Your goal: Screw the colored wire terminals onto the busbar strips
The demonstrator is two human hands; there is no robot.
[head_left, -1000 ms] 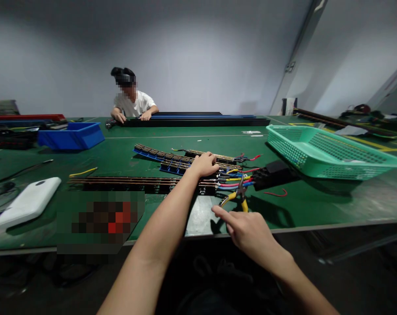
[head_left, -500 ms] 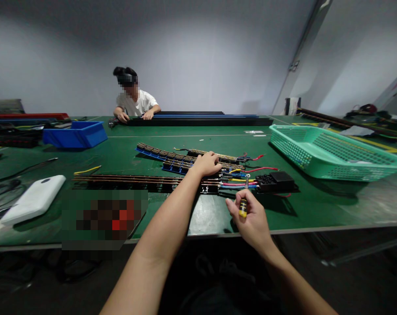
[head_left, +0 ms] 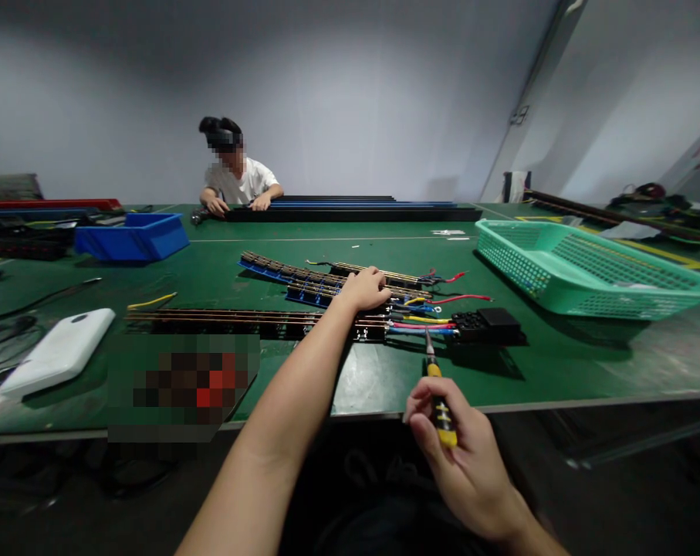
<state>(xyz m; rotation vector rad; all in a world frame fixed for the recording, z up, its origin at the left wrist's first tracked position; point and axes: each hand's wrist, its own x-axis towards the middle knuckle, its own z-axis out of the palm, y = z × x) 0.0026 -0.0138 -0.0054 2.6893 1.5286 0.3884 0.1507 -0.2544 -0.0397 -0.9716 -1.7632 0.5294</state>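
My left hand (head_left: 366, 288) lies over a blue rail with copper rods (head_left: 315, 292), its fingers bent round it; the fingertips are partly hidden. In my right hand (head_left: 462, 440) is a screwdriver (head_left: 441, 401) with a yellow and black handle, its metal tip pointing away toward the wires. Between the hands and the rails runs a long black rail with copper rods (head_left: 257, 324), lying crosswise on the table. Red, blue and yellow wires (head_left: 422, 326) join its right end to a black connector block (head_left: 488, 325). A ring terminal (head_left: 437, 310) sits on a wire end just behind.
At the right stands a green perforated basket (head_left: 558, 286), and at the left a blue bin (head_left: 135, 239). A white power bank (head_left: 60, 351) lies near cables at the left. Across the green table (head_left: 303, 378) a co-worker (head_left: 239, 181) handles long black and blue profiles (head_left: 355, 212).
My right hand has drawn back toward me with the screwdriver, whose tip has come away from the ring terminal area. My left hand has stayed in place.
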